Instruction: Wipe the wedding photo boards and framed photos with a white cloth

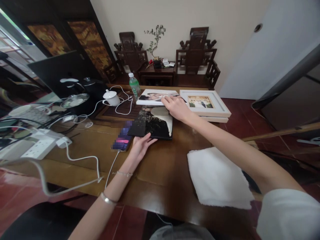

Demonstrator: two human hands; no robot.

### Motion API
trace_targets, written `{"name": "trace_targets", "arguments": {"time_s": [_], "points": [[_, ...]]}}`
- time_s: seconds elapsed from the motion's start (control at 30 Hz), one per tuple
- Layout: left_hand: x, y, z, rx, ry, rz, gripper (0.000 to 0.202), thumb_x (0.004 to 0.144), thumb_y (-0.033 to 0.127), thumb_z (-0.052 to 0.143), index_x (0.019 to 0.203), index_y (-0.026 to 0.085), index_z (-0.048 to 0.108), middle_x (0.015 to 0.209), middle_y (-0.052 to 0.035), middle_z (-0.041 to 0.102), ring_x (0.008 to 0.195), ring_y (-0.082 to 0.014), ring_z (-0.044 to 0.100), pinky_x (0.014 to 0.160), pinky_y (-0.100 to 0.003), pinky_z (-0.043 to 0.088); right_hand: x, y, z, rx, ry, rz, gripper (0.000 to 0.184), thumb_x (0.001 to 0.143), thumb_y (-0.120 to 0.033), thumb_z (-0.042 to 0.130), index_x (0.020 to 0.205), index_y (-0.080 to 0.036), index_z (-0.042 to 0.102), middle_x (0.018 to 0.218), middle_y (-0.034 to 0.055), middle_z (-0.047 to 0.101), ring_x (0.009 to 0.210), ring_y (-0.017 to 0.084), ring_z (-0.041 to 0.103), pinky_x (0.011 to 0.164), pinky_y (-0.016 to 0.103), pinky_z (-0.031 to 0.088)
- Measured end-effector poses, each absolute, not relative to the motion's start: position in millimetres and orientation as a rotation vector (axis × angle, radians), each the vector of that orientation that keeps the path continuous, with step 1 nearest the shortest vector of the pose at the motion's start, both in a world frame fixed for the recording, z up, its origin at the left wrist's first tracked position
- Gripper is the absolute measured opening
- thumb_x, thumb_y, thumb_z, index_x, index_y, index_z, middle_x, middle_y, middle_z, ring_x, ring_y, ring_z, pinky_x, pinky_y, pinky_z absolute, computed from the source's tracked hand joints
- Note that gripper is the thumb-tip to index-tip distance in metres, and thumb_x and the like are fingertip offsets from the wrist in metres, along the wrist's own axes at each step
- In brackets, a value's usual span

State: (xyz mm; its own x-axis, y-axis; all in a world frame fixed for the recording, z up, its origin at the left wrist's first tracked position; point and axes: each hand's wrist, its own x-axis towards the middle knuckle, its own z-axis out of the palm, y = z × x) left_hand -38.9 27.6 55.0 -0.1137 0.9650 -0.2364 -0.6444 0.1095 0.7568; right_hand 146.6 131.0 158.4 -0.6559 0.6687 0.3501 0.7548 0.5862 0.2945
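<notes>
A dark photo panel (155,121), showing a person in a pale dress, is tilted a little above the wooden table. My left hand (141,146) grips its near edge, thumb on top and fingers beneath. At its far right corner is my right hand (173,106), with fingers bent and pressed together; what they hold, if anything, I cannot make out. Just beyond those fingers lies a white-edged photo panel (147,96). To the right, a white picture frame (220,105) with a small couple photo rests on another frame. A phone (121,141) lies left of my left hand.
A white cloth (217,176) lies at the table's right front. Standing at the back are a green-labelled bottle (135,86) and a lidded white cup (111,98). White cables and a power strip (40,146) crowd the left side. Carved wooden chairs (196,63) stand against the wall.
</notes>
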Motion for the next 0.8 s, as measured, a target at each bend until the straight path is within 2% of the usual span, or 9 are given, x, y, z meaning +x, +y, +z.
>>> {"name": "trace_targets", "arguments": {"time_s": [0.2,0.4,0.57,0.7,0.8], "points": [[-23,82,54,0.416,0.864,1.432,0.012,0.075,-0.003,0.064,0.073,0.008,0.061,0.076,-0.0071,0.07,0.079,-0.0192,0.071,0.087,-0.043,0.058,135,128,129,-1.171,-2.622,-0.658,0.044,0.096,-0.005,0.019,0.13,-0.005,0.046,0.12,0.0224,0.059,0.106,0.03,0.055,0.083,0.042,0.045],[-15,115,43,0.359,0.846,1.406,0.016,0.08,-0.005,0.059,0.082,0.011,0.061,0.078,-0.006,0.069,0.085,-0.0205,0.071,0.09,-0.046,0.056,126,137,103,-1.307,-2.597,-0.63,0.046,0.096,-0.006,0.02,0.134,-0.006,0.046,0.128,0.0241,0.057,0.112,0.032,0.054,0.089,0.045,0.044],[-3,126,40,0.356,0.812,1.37,0.017,0.083,-0.002,0.06,0.09,0.013,0.058,0.085,-0.0062,0.071,0.088,-0.02,0.071,0.09,-0.045,0.056,113,142,88,-1.421,-2.557,-0.541,0.05,0.096,-0.007,0.018,0.138,-0.006,0.044,0.134,0.0268,0.053,0.121,0.036,0.051,0.095,0.053,0.04],[7,127,40,0.317,0.88,1.361,0.013,0.085,0.002,0.058,0.089,0.014,0.055,0.086,-0.0072,0.07,0.089,-0.0188,0.071,0.09,-0.041,0.055,97,144,80,-1.706,-2.445,-0.374,0.049,0.093,-0.005,0.024,0.138,-0.001,0.043,0.139,0.033,0.045,0.126,0.04,0.047,0.095,0.061,0.036],[1,125,41,0.299,0.914,1.264,0.011,0.085,0.008,0.059,0.095,0.013,0.057,0.09,-0.0112,0.069,0.089,-0.0215,0.072,0.091,-0.039,0.055,90,145,81,-1.791,-2.453,-0.295,0.048,0.092,-0.005,0.028,0.137,0.003,0.044,0.139,0.0349,0.043,0.127,0.041,0.046,0.093,0.061,0.038]]}}
